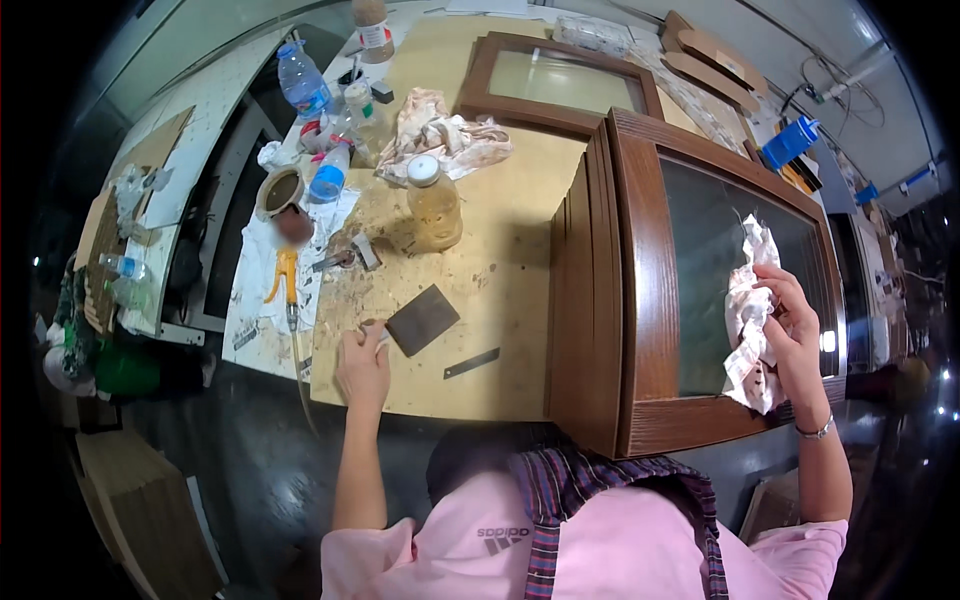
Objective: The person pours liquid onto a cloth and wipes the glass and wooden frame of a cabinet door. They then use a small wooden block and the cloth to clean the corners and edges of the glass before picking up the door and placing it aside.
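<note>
One crumpled cloth (748, 330), pale with reddish-brown stains: held it in the right hand (797, 330), pinched between thumb and fingers, just left of the palm, over a wood-framed panel (648, 280). Could not tell the pressure, if any, on the glass pane (700, 230). Judged the cloth light, limp and soft, easy to bunch, and best gripped at its thick middle. Judged the panel stiff and weighty, with glass smooth, slippery and breakable; better held by its wooden rails.

Rested the left hand (362, 370) on the table (500, 320), fingers curled close together at the left corner of a dark square sheet (424, 320); could not make out any grip there. Saw a thin metal strip (471, 363) to that hand's right, a white-capped jar (434, 215) of yellowish liquid beyond it, an orange spray gun (286, 275) farther off to its left, and stacked wooden frames (585, 300) between both hands.
</note>
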